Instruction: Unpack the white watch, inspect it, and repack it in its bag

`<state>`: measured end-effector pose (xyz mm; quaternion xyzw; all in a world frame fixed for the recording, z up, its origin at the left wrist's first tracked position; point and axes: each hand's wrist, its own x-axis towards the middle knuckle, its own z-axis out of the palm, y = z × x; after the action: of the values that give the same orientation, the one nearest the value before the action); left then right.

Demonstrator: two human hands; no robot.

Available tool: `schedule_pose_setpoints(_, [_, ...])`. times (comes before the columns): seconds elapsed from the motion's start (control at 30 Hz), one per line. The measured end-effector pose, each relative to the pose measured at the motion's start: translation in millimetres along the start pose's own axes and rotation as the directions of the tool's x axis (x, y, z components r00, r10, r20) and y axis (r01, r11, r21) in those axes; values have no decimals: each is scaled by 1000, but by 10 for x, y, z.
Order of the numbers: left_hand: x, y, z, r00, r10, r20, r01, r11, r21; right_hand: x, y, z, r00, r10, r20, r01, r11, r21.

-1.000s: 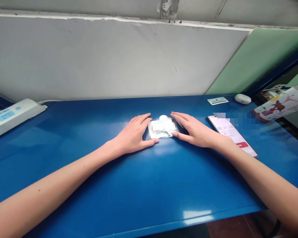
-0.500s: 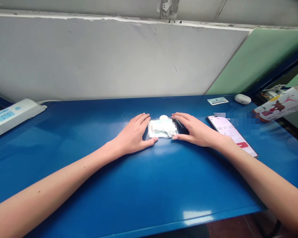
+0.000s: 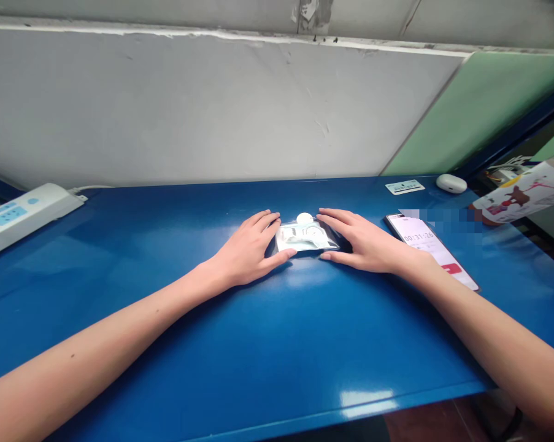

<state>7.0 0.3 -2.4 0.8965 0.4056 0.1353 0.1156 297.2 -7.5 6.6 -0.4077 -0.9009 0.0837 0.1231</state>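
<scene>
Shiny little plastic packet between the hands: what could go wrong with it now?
1. The small clear plastic packet lies on the glossy blue table, touched only at its edges by the left hand and right hand; it might slip out.
2. The small white round disc just behind it could get knocked away.
3. The black phone with a lit timer screen lies by the right wrist and could be nudged.

Your left hand [image 3: 248, 253] and right hand [image 3: 366, 247], lying flat, cover the side edges of the clear packet [image 3: 307, 238], whose contents are too small to tell. Your right wrist hides part of the phone [image 3: 426, 244], and a pixelated patch [image 3: 446, 218] blurs the table [image 3: 277, 350] behind it. The picture cuts off the power strip [image 3: 23, 218] at the table's left edge and the printed bag [image 3: 525, 193] at its right.
</scene>
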Motion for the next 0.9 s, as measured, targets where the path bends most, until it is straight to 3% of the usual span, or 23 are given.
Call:
schedule_pose_setpoints(0.17, [-1,8,-19,1000,-3,8,3,1000,-29,28,-28,-21,991,-44,-123,48,999,26])
schedule_pose_setpoints(0.37, [14,19,-4,998,31,-48,-33,998,-52,56,-114,-62,951,110,-290,-9,944,329])
schedule_pose_setpoints(0.5, [6,11,11,996,6,-91,-15,995,-95,65,-128,-50,936,258,-238,-113,863,493])
schedule_pose_setpoints(0.6, [-8,9,12,992,-20,-121,3,990,-141,65,-123,-27,945,295,-142,-164,802,574])
schedule_pose_setpoints(0.73, [-9,13,2,991,26,-130,-42,992,-120,61,-104,9,955,283,-92,-186,810,556])
schedule_pose_setpoints(0.9, [12,2,-5,995,57,-84,-64,995,-76,65,-63,55,968,198,-155,-136,931,339])
